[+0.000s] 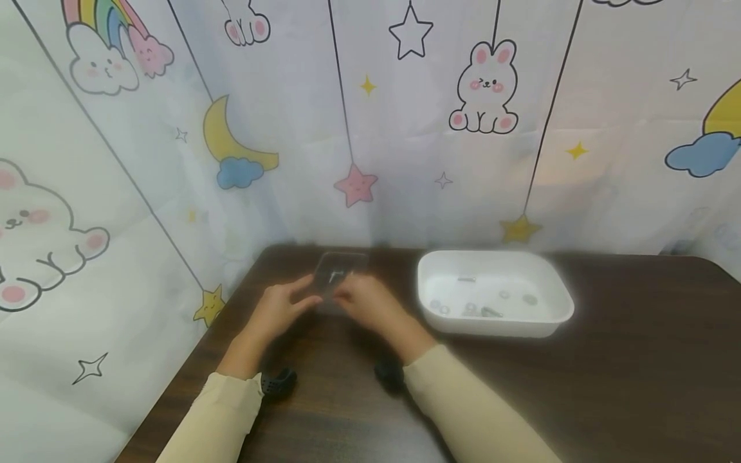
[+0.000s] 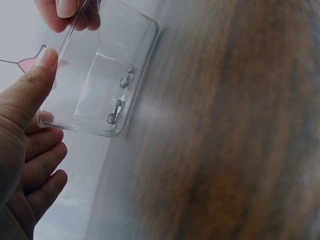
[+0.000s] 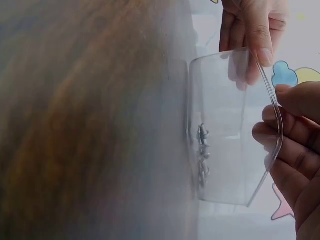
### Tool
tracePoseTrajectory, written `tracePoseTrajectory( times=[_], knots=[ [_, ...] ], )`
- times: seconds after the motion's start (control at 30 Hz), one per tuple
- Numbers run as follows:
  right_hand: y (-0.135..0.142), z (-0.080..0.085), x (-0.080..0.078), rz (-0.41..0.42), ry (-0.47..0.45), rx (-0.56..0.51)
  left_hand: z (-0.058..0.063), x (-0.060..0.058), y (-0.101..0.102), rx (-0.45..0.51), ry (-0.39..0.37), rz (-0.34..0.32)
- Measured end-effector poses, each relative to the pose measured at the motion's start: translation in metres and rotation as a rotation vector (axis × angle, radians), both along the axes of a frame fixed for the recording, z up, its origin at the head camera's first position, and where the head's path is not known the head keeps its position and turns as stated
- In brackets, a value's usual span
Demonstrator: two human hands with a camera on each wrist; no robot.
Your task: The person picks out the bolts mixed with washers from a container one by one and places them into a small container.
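**Both hands on clear box, small metal parts inside**

Left hand (image 1: 278, 310): thumb on the rim, index behind the wall, pinching one corner; other fingers loosely bent, off the box. Right hand (image 1: 370, 303): blurred from the head; right wrist shows thumb and fingertips pinching the rim, nearly closed.

Clear plastic box (image 2: 102, 54) is between the hands, near the table's far edge. Small metal pieces (image 2: 124, 82) lie along its bottom; exact type too small to tell.

White plastic tub (image 1: 492, 326) sits right of it on the dark wood-grain table (image 1: 637, 341), with rings (image 1: 529, 299) and metal bits (image 1: 491, 312) inside. Printed curtain (image 1: 405, 122) behind.
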State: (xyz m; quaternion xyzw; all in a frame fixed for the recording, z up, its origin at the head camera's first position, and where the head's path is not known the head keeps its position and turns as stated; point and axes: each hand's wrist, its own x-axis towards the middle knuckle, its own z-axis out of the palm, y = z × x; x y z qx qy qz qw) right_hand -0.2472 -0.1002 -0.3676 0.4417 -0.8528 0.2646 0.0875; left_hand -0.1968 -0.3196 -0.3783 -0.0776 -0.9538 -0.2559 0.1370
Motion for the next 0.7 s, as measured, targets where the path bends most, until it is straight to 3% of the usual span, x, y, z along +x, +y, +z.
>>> tracePoseTrajectory(
  times=[0.23, 0.5, 0.7],
  knots=[
    [0.012, 0.003, -0.006, -0.011, 0.082, -0.077, 0.002, 0.001, 0.001, 0.007, -0.020, 0.003],
    [0.054, 0.018, -0.020, -0.087, 0.121, -0.172, 0.002, 0.001, 0.002, 0.012, -0.057, 0.004],
    [0.096, 0.023, -0.034, -0.204, 0.026, -0.130, 0.003, 0.002, 0.001, 0.005, -0.072, -0.005]
  ],
)
